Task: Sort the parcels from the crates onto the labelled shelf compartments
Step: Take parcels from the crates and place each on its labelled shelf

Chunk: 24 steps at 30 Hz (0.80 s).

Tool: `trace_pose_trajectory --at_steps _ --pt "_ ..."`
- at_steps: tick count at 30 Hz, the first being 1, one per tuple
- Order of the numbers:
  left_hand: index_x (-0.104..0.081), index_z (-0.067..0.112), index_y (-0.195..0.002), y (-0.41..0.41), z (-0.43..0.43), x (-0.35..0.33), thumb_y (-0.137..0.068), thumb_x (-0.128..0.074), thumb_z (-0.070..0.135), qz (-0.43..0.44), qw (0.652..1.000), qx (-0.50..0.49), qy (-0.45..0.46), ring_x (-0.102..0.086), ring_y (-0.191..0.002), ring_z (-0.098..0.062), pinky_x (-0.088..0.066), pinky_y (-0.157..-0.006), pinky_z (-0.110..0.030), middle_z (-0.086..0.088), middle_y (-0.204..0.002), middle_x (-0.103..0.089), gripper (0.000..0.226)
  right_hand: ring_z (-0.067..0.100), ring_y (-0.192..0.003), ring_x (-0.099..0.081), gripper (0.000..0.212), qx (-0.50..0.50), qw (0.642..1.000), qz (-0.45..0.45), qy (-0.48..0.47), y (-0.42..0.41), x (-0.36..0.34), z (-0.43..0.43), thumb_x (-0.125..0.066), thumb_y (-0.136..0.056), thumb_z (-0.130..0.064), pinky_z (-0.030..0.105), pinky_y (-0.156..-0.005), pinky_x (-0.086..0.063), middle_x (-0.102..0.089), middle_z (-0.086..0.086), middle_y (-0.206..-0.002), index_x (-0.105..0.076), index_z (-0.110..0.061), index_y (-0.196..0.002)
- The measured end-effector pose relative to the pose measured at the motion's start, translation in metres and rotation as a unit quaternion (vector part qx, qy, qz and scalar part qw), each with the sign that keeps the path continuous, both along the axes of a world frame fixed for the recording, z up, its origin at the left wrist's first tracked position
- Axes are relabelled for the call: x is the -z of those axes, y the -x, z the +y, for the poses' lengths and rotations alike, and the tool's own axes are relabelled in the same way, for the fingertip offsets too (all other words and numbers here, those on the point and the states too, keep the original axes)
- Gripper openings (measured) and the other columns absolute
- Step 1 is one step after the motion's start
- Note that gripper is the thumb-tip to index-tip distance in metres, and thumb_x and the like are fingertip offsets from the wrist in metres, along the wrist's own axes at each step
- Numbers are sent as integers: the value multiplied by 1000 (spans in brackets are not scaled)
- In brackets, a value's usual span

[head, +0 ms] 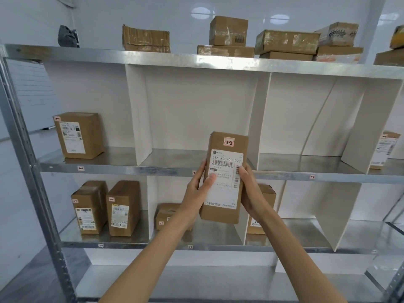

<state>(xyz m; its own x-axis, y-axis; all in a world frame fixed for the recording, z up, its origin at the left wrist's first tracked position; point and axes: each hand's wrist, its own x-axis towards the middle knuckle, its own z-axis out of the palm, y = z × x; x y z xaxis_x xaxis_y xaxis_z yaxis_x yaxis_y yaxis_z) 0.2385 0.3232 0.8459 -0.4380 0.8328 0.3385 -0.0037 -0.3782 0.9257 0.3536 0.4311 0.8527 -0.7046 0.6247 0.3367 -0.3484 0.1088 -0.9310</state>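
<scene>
Holding upright brown parcel (225,178) | white shipping label (227,192), pink 2-2 sticker (228,142) | left hand (196,191), right hand (251,193) clamped on sides

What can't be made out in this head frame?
Head view only:
- Shelf-edge tags: too small to read.
- Upper middle compartment's tag: mostly hidden by the left hand.
- Lower-shelf parcel: label covered by the right hand and held parcel.
- Small parcel: partly behind the left forearm.
- Top-shelf yellow parcel: cut off by the right edge.
- Crates: out of frame.
</scene>
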Motion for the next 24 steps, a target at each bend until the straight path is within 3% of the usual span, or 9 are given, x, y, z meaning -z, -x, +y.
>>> trace_pose_trajectory --at_steps 3,6,11,18,24 --pt "-39 45 -133 10 -2 -8 -87 -56 40 12 1000 -25 -1 -66 -105 -16 -56 -84 -40 9 -124 -63 50 19 -108 -63 67 31 999 5 37 19 -6 2 -61 -82 -47 48 -101 -46 -67 2 -111 -30 -17 -134" --pt "-41 48 -128 25 -4 -15 -93 -50 35 18 999 -48 -6 -67 -101 -12 -57 -74 -31 16 -117 -64 38 18 -106 -64 65 42 999 -1 26 41 -12 2 -60 -80 -52 43 -97 -50 -64 6 -117 -36 -14 -126" --pt "-29 32 -145 71 -3 -30 -94 -51 29 66 994 -86 -3 -64 -104 -5 -56 -76 -26 7 -131 -57 56 24 -111 -61 61 66 997 11 -36 81 -27 9 -61 -77 -52 35 -90 -53 -64 6 -116 -47 -14 -124" --pt "-28 28 -147 160 11 -50 -96 -51 23 121 987 -107 -10 -59 -113 -5 -53 -81 -19 7 -132 -55 57 9 -105 -63 45 58 995 15 -78 158 -42 21 -55 -93 -34 25 -78 -56 -65 -4 -120 -47 -22 -136" --pt "-27 25 -148 234 41 -51 -97 -49 19 153 980 -125 -3 -57 -113 -5 -52 -81 -17 4 -136 -53 55 3 -106 -62 34 60 996 6 -69 224 -44 35 -49 -97 -29 36 -91 -53 -65 -8 -119 -51 -26 -131"
